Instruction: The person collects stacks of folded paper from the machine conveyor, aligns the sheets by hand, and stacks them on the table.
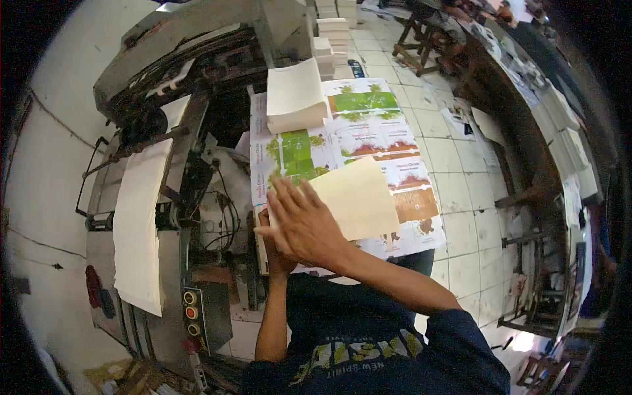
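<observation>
A cream sheet or thin stack of paper (359, 201) lies slanted over a board covered with printed packaging sheets (368, 138). My right hand (306, 227) rests flat across the paper's left edge, fingers stretched out and pointing up and left. Partly beneath it, my left hand (277, 258) is at the same edge, near the board's left side. Its fingers are mostly hidden, so its grip cannot be made out. Behind the cream paper, a thick stack of white paper (295, 95) sits on the board's far end.
To the left stands a grey machine (99, 263) with a long pile of cream paper (139, 227) on it and a button panel (191, 313). Paper stacks (332, 43) stand at the back. A long dark table (503, 112) with papers runs along the right, beyond the tiled floor (461, 227).
</observation>
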Tool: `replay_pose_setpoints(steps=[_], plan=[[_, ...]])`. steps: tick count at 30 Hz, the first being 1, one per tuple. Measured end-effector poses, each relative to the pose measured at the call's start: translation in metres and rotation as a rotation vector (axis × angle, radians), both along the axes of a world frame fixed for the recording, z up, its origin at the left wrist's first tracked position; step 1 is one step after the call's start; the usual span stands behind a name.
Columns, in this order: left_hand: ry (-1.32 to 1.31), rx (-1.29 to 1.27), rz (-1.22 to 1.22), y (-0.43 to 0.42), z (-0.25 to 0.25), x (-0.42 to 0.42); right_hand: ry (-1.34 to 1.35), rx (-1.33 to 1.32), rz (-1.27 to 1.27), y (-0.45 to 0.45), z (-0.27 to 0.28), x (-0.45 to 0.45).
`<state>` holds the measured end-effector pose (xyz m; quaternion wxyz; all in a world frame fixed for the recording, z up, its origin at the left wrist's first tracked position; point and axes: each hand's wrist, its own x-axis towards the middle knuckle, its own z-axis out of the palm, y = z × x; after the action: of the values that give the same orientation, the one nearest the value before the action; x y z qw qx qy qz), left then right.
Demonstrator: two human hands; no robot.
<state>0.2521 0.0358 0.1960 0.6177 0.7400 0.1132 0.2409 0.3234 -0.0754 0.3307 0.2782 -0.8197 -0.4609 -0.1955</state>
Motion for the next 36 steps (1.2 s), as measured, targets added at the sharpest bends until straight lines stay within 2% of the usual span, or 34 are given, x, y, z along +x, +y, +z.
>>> replay_pose_setpoints(steps=[2, 4, 6, 7, 9, 10, 12, 13, 14, 16, 18, 20, 21, 22, 24, 25, 27, 28, 30, 32, 33, 34, 36], plan=[[-0.006, 0.013, 0.014, 0.001, 0.001, 0.003, 0.166, -0.282, 0.098, 0.001, -0.01, 0.003], [0.028, 0.082, 0.012, 0.002, 0.004, 0.002, 0.209, -0.28, 0.135, -0.01, -0.015, 0.014], [0.078, 0.191, 0.007, 0.002, 0.006, 0.004, 0.042, -0.116, -0.09, -0.027, -0.011, 0.037], [0.08, 0.186, 0.009, -0.003, 0.004, 0.001, 0.044, -0.121, -0.087, -0.037, -0.011, 0.04], [-0.131, -0.167, 0.004, -0.016, -0.001, 0.004, 0.099, -0.45, 0.01, -0.056, -0.006, 0.048], [-0.246, -0.341, 0.002, -0.018, 0.007, 0.01, 0.086, -0.445, 0.01, -0.066, -0.001, 0.048], [-0.176, -0.279, 0.022, -0.014, 0.025, 0.005, 0.018, -0.498, 0.162, -0.084, 0.008, 0.036], [-0.219, -0.114, -0.007, -0.013, 0.031, 0.004, -0.048, -0.61, 0.132, -0.085, 0.007, 0.039], [-0.255, 0.051, -0.04, -0.013, 0.032, 0.003, -0.046, -0.614, 0.131, -0.085, 0.008, 0.046], [-0.222, -0.028, -0.028, -0.017, 0.03, 0.005, 0.173, -0.544, 0.175, -0.086, 0.011, 0.058], [-0.187, -0.097, 0.002, -0.016, 0.036, 0.008, 0.133, -0.516, 0.171, -0.086, 0.022, 0.056], [-0.245, 0.268, 0.09, -0.015, 0.05, 0.007, 0.144, -0.456, 0.159, -0.083, 0.032, 0.059], [-0.074, -0.514, 0.011, -0.011, 0.018, 0.01, 0.137, -0.43, 0.137, -0.081, 0.029, 0.06], [-0.066, -0.51, 0.02, -0.011, 0.02, 0.007, 0.144, -0.427, 0.145, -0.079, 0.02, 0.063], [-0.088, 0.157, 0.04, -0.012, 0.028, 0.009, 0.216, -0.431, 0.168, -0.076, 0.001, 0.073], [-0.129, 0.191, -0.101, -0.003, 0.047, 0.006, 0.202, -0.452, 0.147, -0.075, -0.001, 0.073], [-0.324, -0.283, -0.248, -0.017, 0.088, 0.003, 0.219, -0.449, 0.138, -0.075, 0.001, 0.075], [-0.302, -0.29, -0.25, -0.022, 0.117, -0.003, 0.247, -0.453, 0.149, -0.077, 0.0, 0.07], [-0.017, 0.774, -0.106, -0.023, 0.166, 0.004, 0.25, -0.473, 0.176, -0.075, 0.003, 0.071], [0.273, 1.027, -0.145, -0.043, 0.171, 0.022, 0.24, -0.506, 0.17, -0.075, 0.006, 0.073], [0.32, 1.134, -0.116, -0.049, 0.151, 0.03, 0.234, -0.503, 0.164, -0.077, 0.005, 0.073], [0.308, 1.139, -0.12, -0.048, 0.138, 0.036, 0.245, -0.418, 0.198, -0.08, 0.003, 0.073], [0.465, 1.163, -0.175, -0.041, 0.125, 0.049, 0.247, -0.319, 0.216, -0.089, 0.009, 0.073]])
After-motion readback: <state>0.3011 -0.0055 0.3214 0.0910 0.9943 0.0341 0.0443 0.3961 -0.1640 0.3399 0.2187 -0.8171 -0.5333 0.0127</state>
